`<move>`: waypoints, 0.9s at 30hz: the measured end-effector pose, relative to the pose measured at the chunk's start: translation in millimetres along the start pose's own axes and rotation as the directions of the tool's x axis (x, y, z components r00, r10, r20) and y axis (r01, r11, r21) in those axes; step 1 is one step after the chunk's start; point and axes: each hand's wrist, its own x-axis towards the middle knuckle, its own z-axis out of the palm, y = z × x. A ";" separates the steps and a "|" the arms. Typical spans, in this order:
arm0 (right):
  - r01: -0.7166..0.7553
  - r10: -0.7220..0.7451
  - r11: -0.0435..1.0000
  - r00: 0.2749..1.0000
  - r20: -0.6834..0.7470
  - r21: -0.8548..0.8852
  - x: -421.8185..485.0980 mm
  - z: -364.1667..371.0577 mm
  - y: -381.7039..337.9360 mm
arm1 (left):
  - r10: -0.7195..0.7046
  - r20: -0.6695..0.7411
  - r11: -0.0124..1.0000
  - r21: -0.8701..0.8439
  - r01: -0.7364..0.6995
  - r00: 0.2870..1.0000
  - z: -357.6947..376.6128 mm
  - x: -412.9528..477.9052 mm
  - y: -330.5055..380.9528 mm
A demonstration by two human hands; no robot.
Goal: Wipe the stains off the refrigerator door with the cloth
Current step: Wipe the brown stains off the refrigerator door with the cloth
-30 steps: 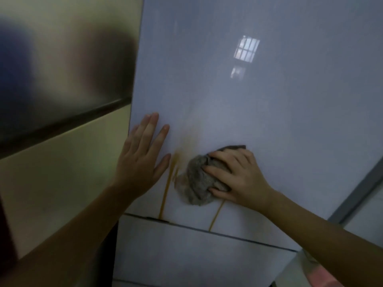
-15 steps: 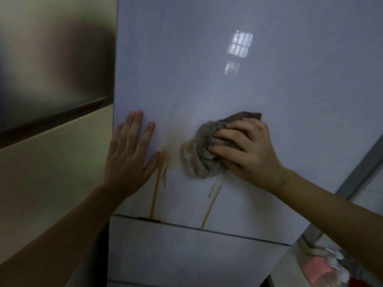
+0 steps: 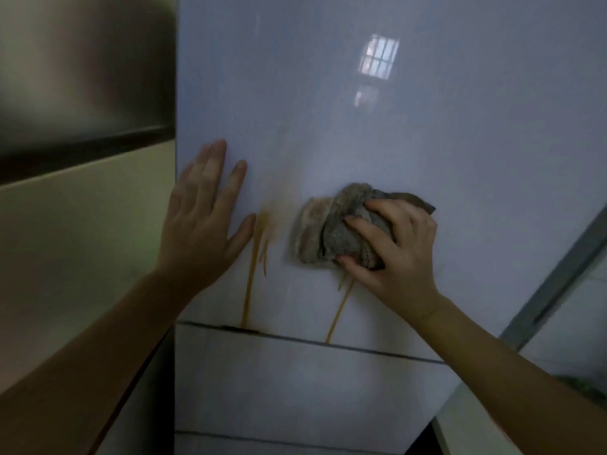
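Wiping the fridge door

The right hand [image 3: 399, 254] has its fingers clamped on the bunched cloth [image 3: 331, 231], pressed to the refrigerator door [image 3: 427, 142]. The left hand [image 3: 200, 221] lies flat with fingers apart. Yellow stains [image 3: 249, 284] run straight down.

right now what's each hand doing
Left hand: open, flat on the refrigerator door.
Right hand: closed on the grey cloth, pressing it to the door.

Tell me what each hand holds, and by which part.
The right hand grips the bunched cloth by its right side; the left hand holds nothing, flat on the refrigerator door.
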 end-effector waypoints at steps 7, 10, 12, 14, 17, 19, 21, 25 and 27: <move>-0.176 0.176 0.984 0.984 -0.026 0.013 -43.2 14.7 -31.7 | -0.042 -0.059 0.998 -0.039 0.039 0.997 1.7 -40.1 -4.8; -0.205 0.205 0.979 0.978 -0.030 0.013 -48.6 18.0 -37.4 | -0.058 -0.041 0.998 -0.040 0.057 0.997 9.5 -62.4 -2.3; -0.202 0.203 0.979 0.979 -0.027 0.010 -48.2 17.0 -37.6 | -0.068 -0.039 0.997 -0.033 0.067 0.997 13.8 -71.5 0.0; -0.182 0.182 0.983 0.983 -0.016 0.003 -46.5 13.9 -35.4 | -0.065 -0.033 0.997 -0.029 0.064 0.997 16.3 -74.1 0.0; -0.141 0.141 0.990 0.989 0.032 -0.009 -36.3 9.1 -28.9 | -0.058 -0.037 0.998 -0.013 0.058 0.998 19.6 -74.9 -2.0; -0.101 0.101 0.995 0.994 0.044 -0.011 -24.3 7.4 -26.4 | -0.063 -0.015 0.998 -0.013 0.063 0.998 20.2 -76.2 -1.5; -0.078 0.078 0.997 0.996 0.038 0.003 -7.3 8.4 -27.8 | -0.056 -0.012 0.998 0.001 0.056 0.998 19.3 -77.4 -2.1; -0.093 0.092 0.995 0.995 0.028 0.032 5.9 20.7 -42.1 | 0.000 -0.013 1.000 0.030 0.000 1.000 16.0 -76.7 -10.5; -0.016 0.013 0.999 0.997 0.074 0.044 -6.4 30.8 -50.7 | 0.009 -0.007 0.999 0.039 -0.009 1.000 14.1 -77.5 -13.7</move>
